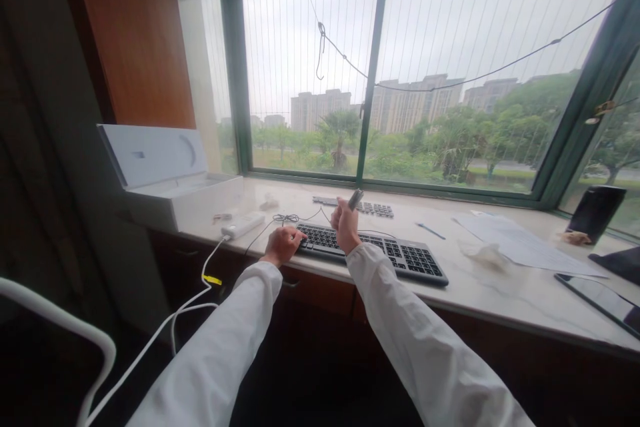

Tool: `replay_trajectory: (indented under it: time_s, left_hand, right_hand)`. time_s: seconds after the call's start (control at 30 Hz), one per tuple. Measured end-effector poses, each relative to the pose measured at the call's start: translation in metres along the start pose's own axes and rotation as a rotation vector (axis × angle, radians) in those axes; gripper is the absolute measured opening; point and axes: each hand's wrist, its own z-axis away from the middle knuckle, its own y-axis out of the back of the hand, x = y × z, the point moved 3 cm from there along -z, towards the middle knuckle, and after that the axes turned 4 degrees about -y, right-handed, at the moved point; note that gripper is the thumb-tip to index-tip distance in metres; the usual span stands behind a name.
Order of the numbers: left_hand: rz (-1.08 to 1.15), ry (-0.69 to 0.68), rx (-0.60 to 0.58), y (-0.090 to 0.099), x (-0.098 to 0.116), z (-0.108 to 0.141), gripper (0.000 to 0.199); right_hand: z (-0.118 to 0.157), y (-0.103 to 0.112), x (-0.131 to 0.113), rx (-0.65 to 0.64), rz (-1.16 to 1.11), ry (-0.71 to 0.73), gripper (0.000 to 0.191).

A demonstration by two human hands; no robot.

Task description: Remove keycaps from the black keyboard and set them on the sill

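Note:
A black and grey computer keyboard [421, 261] lies along the front edge of the white marble counter. My left hand [283, 244] is closed at its left end, fingers curled over the edge. Above the middle of the keyboard, my right hand [345, 225] is closed in a fist around a short dark grey stick-like tool [355, 199]. The tool's top end points up; its lower part is hidden in my hand, so its kind is unclear. Behind the keyboard lie rows of loose grey keycaps [377, 209]. A thin black cable [286, 218] is bundled beyond my left hand.
An open white box [200, 200] stands at the left, near a white power strip [243, 225]. To the right are a blue pen [431, 231], papers [530, 240], a crumpled tissue [483, 253], a tablet-like device [600, 300] and a black upright object [597, 213]. Windows rise behind the counter.

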Motion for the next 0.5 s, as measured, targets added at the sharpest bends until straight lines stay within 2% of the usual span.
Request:
replay_trajectory:
  time_s: [0.23,0.37,0.5]
  left_hand:
    - [-0.012,-0.032,-0.029,0.0,0.001,-0.001,0.035]
    - [-0.04,-0.032,-0.043,0.001,0.003,-0.001,0.036]
    - [-0.053,-0.04,-0.064,0.001,0.004,-0.002,0.039]
  right_hand:
    - [-0.012,-0.027,0.051,0.166,-0.018,-0.075,0.036]
    - [-0.021,-0.03,0.068,0.29,0.051,-0.105,0.033]
    - [-0.024,-0.027,0.081,0.331,0.114,-0.116,0.032]
